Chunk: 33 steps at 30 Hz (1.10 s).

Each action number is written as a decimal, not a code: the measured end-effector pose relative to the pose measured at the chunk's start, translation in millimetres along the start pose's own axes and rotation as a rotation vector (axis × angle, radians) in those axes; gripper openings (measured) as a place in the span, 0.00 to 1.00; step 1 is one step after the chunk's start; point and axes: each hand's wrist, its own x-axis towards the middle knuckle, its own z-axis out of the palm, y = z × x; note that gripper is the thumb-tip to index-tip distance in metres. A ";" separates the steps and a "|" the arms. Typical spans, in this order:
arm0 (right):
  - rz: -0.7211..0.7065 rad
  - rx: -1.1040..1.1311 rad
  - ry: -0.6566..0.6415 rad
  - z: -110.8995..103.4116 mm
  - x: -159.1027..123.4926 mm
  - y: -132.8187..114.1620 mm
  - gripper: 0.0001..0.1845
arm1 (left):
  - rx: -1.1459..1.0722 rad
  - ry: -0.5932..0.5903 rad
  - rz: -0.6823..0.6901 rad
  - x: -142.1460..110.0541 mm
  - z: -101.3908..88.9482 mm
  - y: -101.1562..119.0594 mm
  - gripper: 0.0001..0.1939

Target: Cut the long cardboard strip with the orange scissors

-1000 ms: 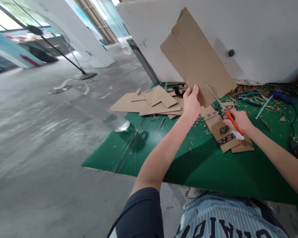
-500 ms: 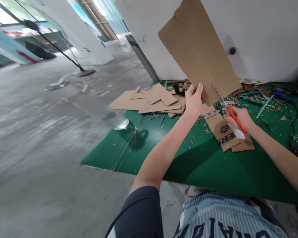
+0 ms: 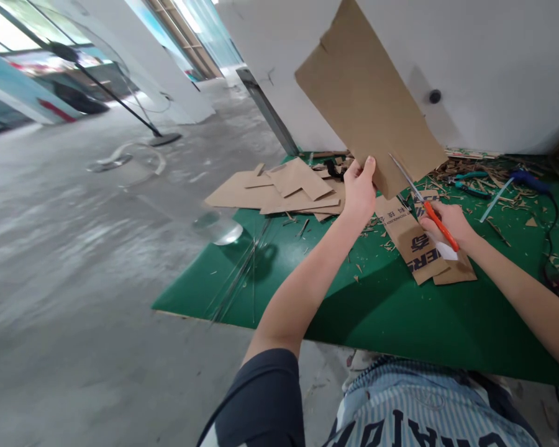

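Note:
A large brown cardboard sheet (image 3: pixel 363 87) is held up, tilted, over the far side of the green table (image 3: pixel 354 316). My left hand (image 3: pixel 361 186) pinches its lower edge, thumb on the near face. In my right hand (image 3: pixel 447 223) are scissors (image 3: pixel 440 226) with orange handles, their blades at the lower part of the sheet. One blade lies across the near face; the other is hidden behind the cardboard. Below the hands, printed cardboard strips (image 3: pixel 417 248) lie on the table.
Cut cardboard pieces (image 3: pixel 284 186) are piled at the back left. Thin clear rods (image 3: pixel 242 267) and a clear round container (image 3: pixel 218 228) sit near the left edge. Teal-handled pliers (image 3: pixel 472 189), a blue glue gun (image 3: pixel 531 180) and cardboard scraps lie at the right. A white wall (image 3: pixel 494 49) stands behind.
The cardboard sheet, both hands and the scissors have shifted slightly left. My left hand keeps its pinch, and the blades remain at the lower part of the sheet.

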 end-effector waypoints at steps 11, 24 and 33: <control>-0.024 0.013 0.015 0.7 -1.3 2.1 0.16 | -0.041 0.051 -0.078 -2.0 1.5 -4.7 0.06; 0.024 -0.203 0.035 5.5 1.6 0.5 0.25 | 0.018 -0.034 -0.003 -4.3 0.3 -7.2 0.12; 0.014 -0.405 0.042 14.0 -0.7 0.5 0.29 | 0.004 -0.040 -0.008 -3.4 -1.1 -6.3 0.12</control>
